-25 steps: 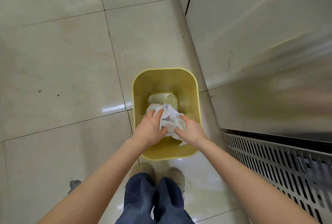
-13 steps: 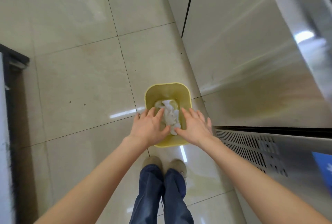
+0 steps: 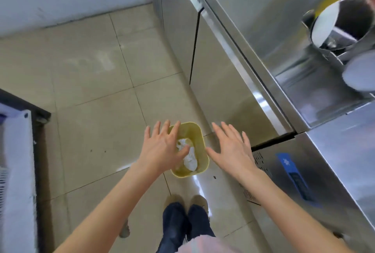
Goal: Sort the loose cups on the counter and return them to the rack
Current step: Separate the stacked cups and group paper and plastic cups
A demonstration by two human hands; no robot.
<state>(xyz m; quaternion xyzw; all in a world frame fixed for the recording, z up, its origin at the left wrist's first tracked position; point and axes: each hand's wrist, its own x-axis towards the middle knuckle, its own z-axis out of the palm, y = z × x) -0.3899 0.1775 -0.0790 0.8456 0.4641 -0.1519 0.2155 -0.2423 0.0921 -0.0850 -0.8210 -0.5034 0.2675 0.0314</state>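
Note:
My left hand [image 3: 162, 147] and my right hand [image 3: 231, 148] hover open, fingers spread, above a small yellow bin [image 3: 199, 137] on the floor. Crumpled white paper [image 3: 189, 158] lies inside the bin, apart from both hands. On the steel counter [image 3: 294, 29] at the upper right stand metal cups or containers [image 3: 343, 29], partly cut off by the frame edge. No rack is in view.
The steel cabinet front [image 3: 223, 90] with a vent grille [image 3: 259, 163] runs along the right. A white crate-like object on a dark frame [image 3: 18, 171] stands at the left. Tiled floor [image 3: 91, 100] lies between, and my feet [image 3: 186, 202] stand just behind the bin.
Both hands let go of the paper, which now lies in the bin, and rose with fingers spread. My view lifted, bringing the counter top and its metal containers into sight.

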